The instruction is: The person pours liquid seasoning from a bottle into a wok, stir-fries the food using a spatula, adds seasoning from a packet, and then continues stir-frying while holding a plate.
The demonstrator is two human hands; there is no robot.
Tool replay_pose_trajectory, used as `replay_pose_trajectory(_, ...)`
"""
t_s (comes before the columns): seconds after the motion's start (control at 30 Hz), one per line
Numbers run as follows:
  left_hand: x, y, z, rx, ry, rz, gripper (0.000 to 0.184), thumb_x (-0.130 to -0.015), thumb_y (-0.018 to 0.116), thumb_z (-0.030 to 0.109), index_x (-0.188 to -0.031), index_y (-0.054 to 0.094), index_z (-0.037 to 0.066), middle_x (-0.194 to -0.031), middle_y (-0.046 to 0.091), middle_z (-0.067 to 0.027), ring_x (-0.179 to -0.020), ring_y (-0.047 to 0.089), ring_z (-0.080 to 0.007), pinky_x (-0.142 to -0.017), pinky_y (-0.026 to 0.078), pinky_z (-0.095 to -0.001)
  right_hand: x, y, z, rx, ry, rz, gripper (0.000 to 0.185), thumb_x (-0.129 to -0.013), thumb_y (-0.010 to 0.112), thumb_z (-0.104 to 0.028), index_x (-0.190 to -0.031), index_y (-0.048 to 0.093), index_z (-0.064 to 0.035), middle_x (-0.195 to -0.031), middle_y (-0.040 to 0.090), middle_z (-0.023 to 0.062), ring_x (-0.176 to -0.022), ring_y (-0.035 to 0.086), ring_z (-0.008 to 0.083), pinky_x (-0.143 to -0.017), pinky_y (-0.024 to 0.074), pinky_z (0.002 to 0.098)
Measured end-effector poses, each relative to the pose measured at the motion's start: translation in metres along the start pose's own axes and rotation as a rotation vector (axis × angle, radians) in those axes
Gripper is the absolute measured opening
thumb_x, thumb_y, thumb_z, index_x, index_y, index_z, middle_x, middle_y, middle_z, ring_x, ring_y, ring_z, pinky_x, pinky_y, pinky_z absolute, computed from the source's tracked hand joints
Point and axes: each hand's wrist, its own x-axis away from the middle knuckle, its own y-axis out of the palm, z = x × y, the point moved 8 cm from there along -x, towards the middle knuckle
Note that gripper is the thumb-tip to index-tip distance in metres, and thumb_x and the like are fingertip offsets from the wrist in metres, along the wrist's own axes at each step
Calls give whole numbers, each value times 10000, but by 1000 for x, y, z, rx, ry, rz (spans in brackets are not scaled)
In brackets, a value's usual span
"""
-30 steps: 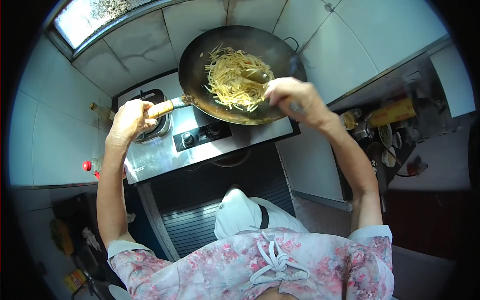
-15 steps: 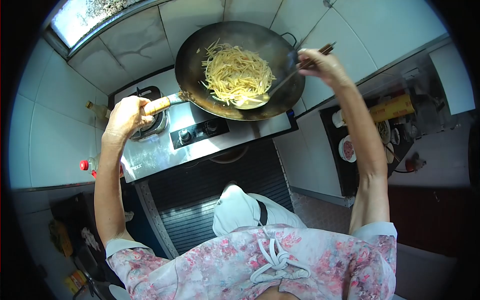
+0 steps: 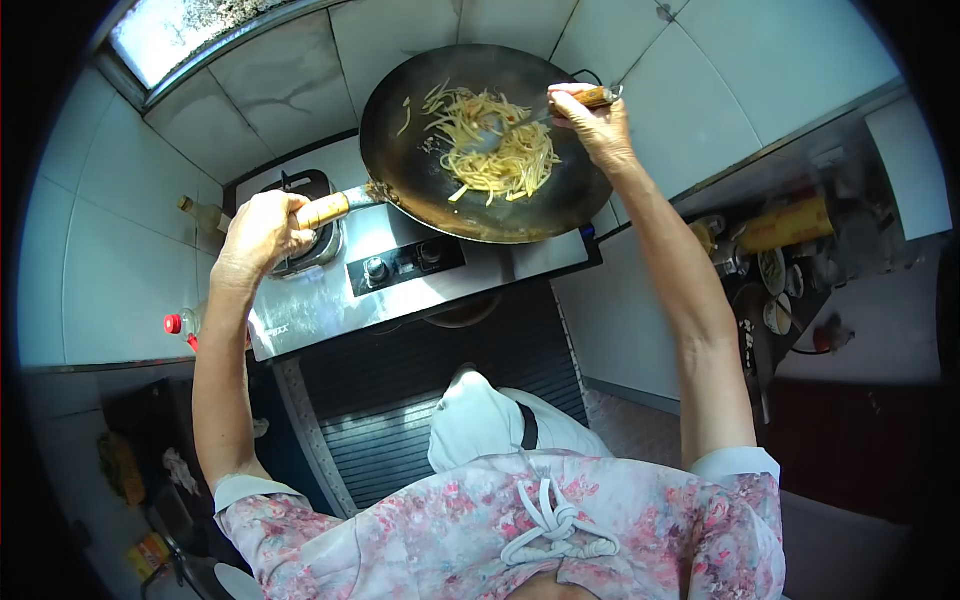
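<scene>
My left hand (image 3: 262, 232) is closed round the wooden handle (image 3: 322, 211) of a large dark wok (image 3: 400, 190) on the stove. Thin pale-yellow strips (image 3: 510, 168) of food lie in the middle of the wok, with a few stray ones at its left side. Above the wok's right side, my right hand (image 3: 592, 122) grips the wooden handle of a metal spatula (image 3: 596, 97). The spatula's blade rests among the strips and is partly covered by them.
The stove (image 3: 350, 300) has a free burner (image 3: 305, 250) and two knobs. Bottles, one with a red cap (image 3: 173, 324), stand at the left. Bowls (image 3: 777, 315) and a yellow roll (image 3: 785, 226) are on the right counter. Tiled walls border the wok.
My right hand has moved left from half a second ago, and the spatula blade has shifted from the wok's front edge into the strips. The strips are more spread out. My left hand keeps its grip.
</scene>
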Motion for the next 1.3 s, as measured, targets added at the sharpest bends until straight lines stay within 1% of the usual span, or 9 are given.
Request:
replay_pose_trajectory(0.23,0,-2,1,-24,27,32,418,-665,755,133,-1076,693,85,-947,694,-142,-895,665,-293,-836,517,-378,-1,-30,-95,400,140,-3,246,-805,747,-251,-934,712,-44,-820,683,50,-755,660,130,-639,587,292)
replay_pose_trajectory(0.4,2,-4,4,-5,28,58,407,-668,749,120,-1067,693,69,-937,693,-150,-879,667,-296,-825,519,-375,-9,-49,-105,609,195,-82,265,-806,730,-274,-911,700,-33,-808,674,51,-723,654,145,-633,591,334)
replay_pose_trajectory(0.67,2,-3,1,-10,42,61,426,-674,768,143,-1086,685,68,-953,692,-151,-898,665,-299,-838,514,-380,0,-19,-33,-19,313,53,210,-767,752,-129,-936,698,-17,-815,654,61,-725,645,177,-615,598,353)
replay_pose_trajectory(0.8,2,-2,5,-11,44,35,401,-690,760,154,-1076,687,71,-937,692,-148,-887,665,-295,-835,515,-384,-1,-5,-57,-70,171,-19,144,-813,718,-104,-936,712,-30,-851,678,58,-766,653,152,-639,591,327)
replay_pose_trajectory(0.9,1,-1,3,-6,51,39,385,-699,752,159,-1070,689,74,-927,692,-144,-880,664,-296,-827,517,-381,-3,-12,-76,93,113,-69,161,-823,708,-123,-962,718,-42,-876,688,62,-783,654,144,-644,583,317)
replay_pose_trajectory(0.93,1,0,2,-4,51,39,380,-703,748,160,-1068,689,75,-923,692,-142,-878,664,-297,-824,518,-379,-4,-18,-77,212,152,-93,190,-849,680,-146,-1010,703,-48,-943,685,51,-834,652,132,-705,585,323)
replay_pose_trajectory(1.07,3,-2,3,-8,65,75,373,-705,730,147,-1068,687,73,-921,690,-144,-876,663,-301,-818,518,-377,-10,-56,-78,491,161,-17,181,-798,671,-104,-965,727,-65,-864,687,36,-739,642,119,-641,571,282)
replay_pose_trajectory(1.17,4,-4,7,-20,60,52,373,-699,723,136,-1065,686,75,-923,687,-150,-877,663,-301,-818,517,-379,-19,-82,-54,399,186,76,163,-802,678,-113,-950,727,-66,-843,679,37,-726,640,129,-634,568,281)
replay_pose_trajectory(1.3,0,-1,4,-15,46,45,412,-669,739,117,-1072,682,55,-921,686,-164,-865,666,-294,-817,515,-368,-28,-94,26,36,273,133,173,-813,701,-96,-977,700,-40,-901,670,75,-805,649,175,-684,592,316)
